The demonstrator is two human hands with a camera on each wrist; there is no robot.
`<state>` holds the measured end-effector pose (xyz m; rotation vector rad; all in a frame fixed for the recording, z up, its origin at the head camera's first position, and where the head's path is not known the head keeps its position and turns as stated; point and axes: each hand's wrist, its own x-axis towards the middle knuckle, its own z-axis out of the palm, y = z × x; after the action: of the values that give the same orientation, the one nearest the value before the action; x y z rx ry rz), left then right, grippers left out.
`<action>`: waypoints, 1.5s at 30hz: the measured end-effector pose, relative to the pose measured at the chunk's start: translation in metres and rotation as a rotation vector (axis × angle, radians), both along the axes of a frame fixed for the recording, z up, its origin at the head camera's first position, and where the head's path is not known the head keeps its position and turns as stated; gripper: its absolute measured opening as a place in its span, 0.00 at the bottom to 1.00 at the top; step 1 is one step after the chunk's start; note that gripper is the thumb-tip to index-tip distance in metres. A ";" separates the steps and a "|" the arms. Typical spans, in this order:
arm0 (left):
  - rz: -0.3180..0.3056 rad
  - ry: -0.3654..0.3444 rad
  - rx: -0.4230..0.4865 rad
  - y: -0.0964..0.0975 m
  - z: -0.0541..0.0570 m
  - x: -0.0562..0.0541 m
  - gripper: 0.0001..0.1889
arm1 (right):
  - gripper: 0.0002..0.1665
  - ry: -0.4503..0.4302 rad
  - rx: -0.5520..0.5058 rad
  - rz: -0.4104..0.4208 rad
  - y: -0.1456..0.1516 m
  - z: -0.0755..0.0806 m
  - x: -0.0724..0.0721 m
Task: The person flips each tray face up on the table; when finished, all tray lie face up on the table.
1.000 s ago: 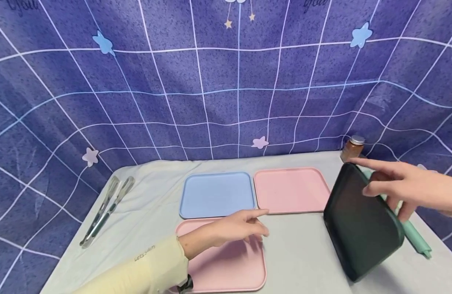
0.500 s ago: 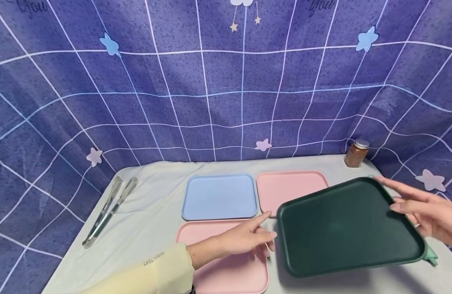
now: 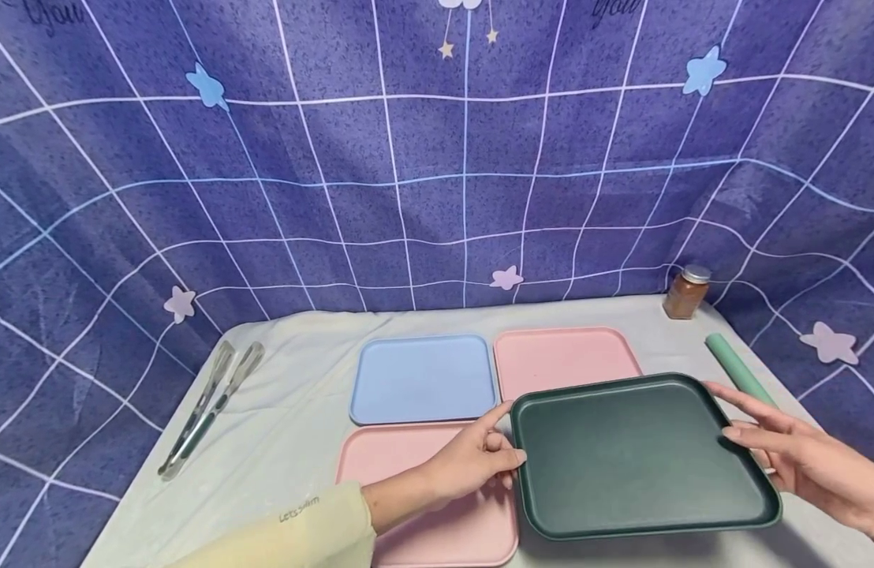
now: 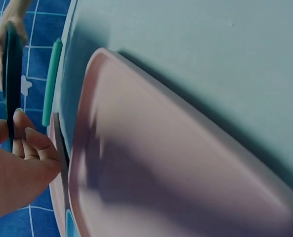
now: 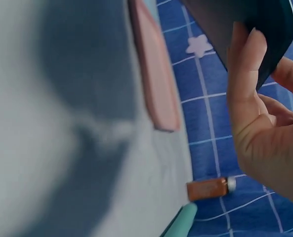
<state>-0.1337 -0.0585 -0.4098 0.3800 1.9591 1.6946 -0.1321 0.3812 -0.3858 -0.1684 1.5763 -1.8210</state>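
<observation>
A dark green tray is held between both hands above the table, slightly tilted, its hollow side facing the head camera. My left hand grips its left edge, thumb on the rim and fingers behind. At the opposite end my right hand pinches the right edge, thumb on top. The left wrist view shows the tray edge-on between the left thumb and fingers. In the right wrist view, fingers of the right hand lie against the tray's underside. Beneath the left hand lies a pink tray on the table.
A blue tray and a second pink tray lie side by side farther back. Metal tongs rest at the far left. A jar with brown contents stands at the back right, near a green roll. A patterned curtain hangs behind.
The green tray has swung from steeply upright at the right to a flatter pose and moved left. My left hand, empty before, has taken hold of its left edge.
</observation>
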 end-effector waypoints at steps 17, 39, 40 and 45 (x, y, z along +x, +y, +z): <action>-0.165 -0.159 -0.024 -0.002 -0.002 -0.005 0.50 | 0.40 -0.157 0.078 0.204 0.012 -0.035 0.013; -0.184 -0.254 -0.169 0.003 -0.006 -0.006 0.52 | 0.48 -0.073 0.091 0.243 0.002 -0.062 0.009; -0.186 -0.255 -0.173 0.004 -0.007 -0.007 0.52 | 0.48 -0.068 0.091 0.244 0.001 -0.062 0.008; -0.201 -0.279 -0.189 0.003 -0.005 -0.010 0.54 | 0.48 -0.062 0.111 0.233 0.001 -0.061 0.004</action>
<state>-0.1433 -0.0553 -0.4148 0.2465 1.7913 1.3457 -0.1278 0.3817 -0.4471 -0.2319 1.5412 -1.5423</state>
